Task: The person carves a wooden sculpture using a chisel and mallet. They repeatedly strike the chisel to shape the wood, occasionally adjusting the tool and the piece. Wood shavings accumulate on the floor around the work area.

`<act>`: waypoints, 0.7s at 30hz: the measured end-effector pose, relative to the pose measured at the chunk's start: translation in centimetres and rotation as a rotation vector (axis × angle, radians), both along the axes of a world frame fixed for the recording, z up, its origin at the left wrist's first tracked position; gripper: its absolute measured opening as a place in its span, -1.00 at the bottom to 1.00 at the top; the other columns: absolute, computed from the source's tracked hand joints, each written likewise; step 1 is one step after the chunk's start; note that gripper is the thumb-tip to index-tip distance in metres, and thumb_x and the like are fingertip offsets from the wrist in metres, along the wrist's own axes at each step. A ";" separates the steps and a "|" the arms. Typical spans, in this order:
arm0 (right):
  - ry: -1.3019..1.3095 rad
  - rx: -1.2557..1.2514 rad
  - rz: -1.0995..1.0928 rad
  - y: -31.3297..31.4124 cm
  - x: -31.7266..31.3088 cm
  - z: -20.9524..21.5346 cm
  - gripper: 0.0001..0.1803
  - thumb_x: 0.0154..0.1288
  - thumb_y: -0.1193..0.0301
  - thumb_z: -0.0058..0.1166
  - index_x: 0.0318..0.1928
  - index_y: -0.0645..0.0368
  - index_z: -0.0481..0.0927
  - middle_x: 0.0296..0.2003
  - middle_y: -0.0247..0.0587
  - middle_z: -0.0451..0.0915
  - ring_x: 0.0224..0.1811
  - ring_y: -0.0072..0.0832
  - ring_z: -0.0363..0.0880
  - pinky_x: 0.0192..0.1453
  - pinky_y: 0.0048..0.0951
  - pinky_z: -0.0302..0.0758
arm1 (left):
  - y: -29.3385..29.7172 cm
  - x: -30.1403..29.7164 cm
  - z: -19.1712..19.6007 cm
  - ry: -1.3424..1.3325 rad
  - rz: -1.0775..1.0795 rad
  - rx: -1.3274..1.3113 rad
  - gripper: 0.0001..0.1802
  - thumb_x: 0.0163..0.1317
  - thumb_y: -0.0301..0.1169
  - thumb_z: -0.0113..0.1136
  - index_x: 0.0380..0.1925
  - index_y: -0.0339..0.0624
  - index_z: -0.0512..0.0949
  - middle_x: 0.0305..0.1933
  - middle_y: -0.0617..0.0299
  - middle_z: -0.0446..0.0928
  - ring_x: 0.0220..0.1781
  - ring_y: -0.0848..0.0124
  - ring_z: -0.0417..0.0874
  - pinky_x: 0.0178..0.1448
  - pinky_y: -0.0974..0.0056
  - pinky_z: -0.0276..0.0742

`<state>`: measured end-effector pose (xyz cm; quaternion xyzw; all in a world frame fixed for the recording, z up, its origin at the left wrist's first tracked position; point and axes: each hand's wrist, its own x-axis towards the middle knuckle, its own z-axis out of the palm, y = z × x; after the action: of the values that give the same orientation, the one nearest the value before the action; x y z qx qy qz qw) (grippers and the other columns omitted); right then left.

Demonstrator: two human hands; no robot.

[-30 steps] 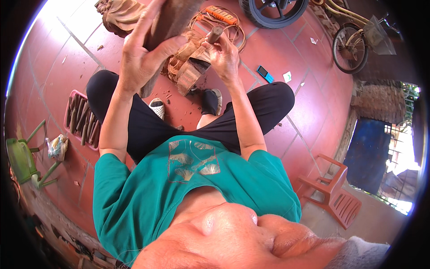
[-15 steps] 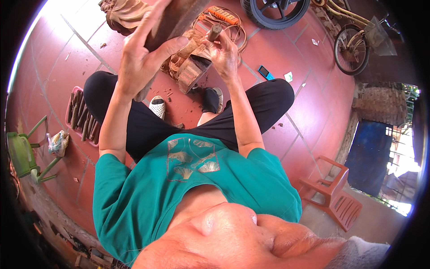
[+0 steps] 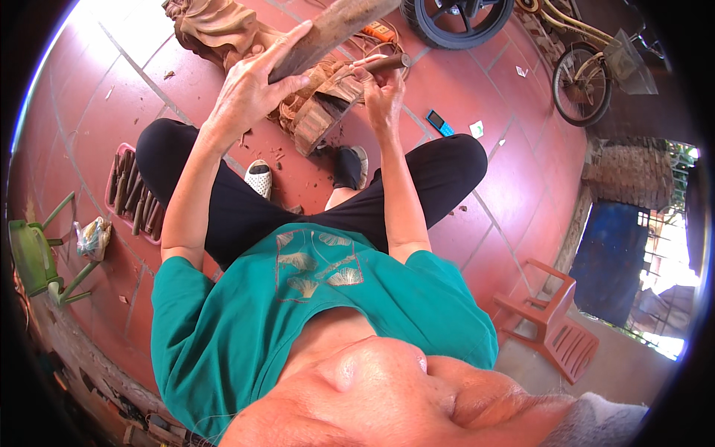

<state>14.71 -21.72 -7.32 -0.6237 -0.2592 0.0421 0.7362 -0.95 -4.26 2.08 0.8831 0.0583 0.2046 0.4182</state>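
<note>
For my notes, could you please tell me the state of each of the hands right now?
Left hand: holding a long brown wooden piece between thumb and fingers.
Right hand: closed, holding a round wooden handle.

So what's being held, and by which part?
Left hand: thick brown wooden bar, by its near end. Right hand: brown cylindrical wooden handle, toward its left, blunt right end free.

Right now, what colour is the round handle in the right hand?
The handle is brown, showing best in the head view.
</note>
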 end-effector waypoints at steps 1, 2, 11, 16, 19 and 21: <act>0.015 0.006 -0.004 0.1 -0.3 0.3 -0.82 0.33 0.68 0.23 -0.16 0.18 0.56 -0.28 -0.44 0.62 -0.27 -0.73 0.55 -0.17 -0.61 0.50 | 0.3 0.1 0.0 -0.033 0.001 -0.006 -0.21 0.24 -0.27 0.40 0.47 0.18 0.33 0.35 0.04 0.53 0.35 0.15 0.58 0.38 0.10 0.48; -0.013 -0.053 -0.023 -0.2 -0.1 0.6 -0.80 0.32 0.67 0.24 -0.14 0.17 0.56 -0.27 -0.44 0.63 -0.27 -0.72 0.55 -0.17 -0.60 0.50 | 0.7 0.3 0.0 -0.067 0.002 -0.012 -0.21 0.24 -0.27 0.40 0.47 0.18 0.33 0.34 0.05 0.54 0.34 0.17 0.59 0.37 0.10 0.49; -0.229 -0.204 -0.029 -0.3 -1.0 1.7 -0.78 0.30 0.67 0.24 -0.12 0.19 0.54 -0.26 -0.32 0.64 -0.20 -0.51 0.73 -0.13 -0.45 0.65 | 0.4 0.6 0.5 -0.198 -0.002 -0.096 -0.18 0.22 -0.31 0.45 0.47 0.00 0.33 0.35 0.07 0.54 0.33 0.33 0.58 0.39 0.18 0.46; -0.320 -0.245 0.005 0.1 -1.2 2.2 -0.77 0.28 0.68 0.24 -0.11 0.21 0.53 -0.28 -0.26 0.64 -0.20 -0.46 0.77 -0.15 -0.43 0.68 | -1.5 -0.4 1.9 -0.336 -0.016 -0.132 -0.19 0.21 -0.39 0.45 0.44 -0.27 0.32 0.47 0.01 0.40 0.44 0.30 0.46 0.47 0.18 0.37; -0.403 -0.366 -0.019 0.3 -1.7 3.1 -0.78 0.28 0.69 0.22 -0.11 0.21 0.54 -0.32 -0.24 0.66 -0.19 -0.44 0.78 -0.17 -0.43 0.67 | -2.3 -0.8 2.8 -0.383 -0.114 -0.023 -0.19 0.20 -0.41 0.44 0.43 -0.33 0.31 0.45 -0.02 0.42 0.45 0.25 0.44 0.46 0.16 0.37; -0.444 -0.406 -0.052 0.3 -1.9 3.4 -0.79 0.29 0.68 0.21 -0.12 0.20 0.54 -0.33 -0.23 0.67 -0.18 -0.43 0.78 -0.17 -0.42 0.66 | -2.5 -0.4 2.6 -0.302 -0.116 0.079 -0.20 0.20 -0.40 0.41 0.46 -0.05 0.33 0.34 -0.05 0.51 0.31 0.11 0.56 0.36 0.12 0.46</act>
<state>12.84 -21.40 -3.97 -0.7586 -0.3843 -0.0632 0.5224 -1.39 -6.73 4.71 0.8600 -0.0644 0.3125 0.3982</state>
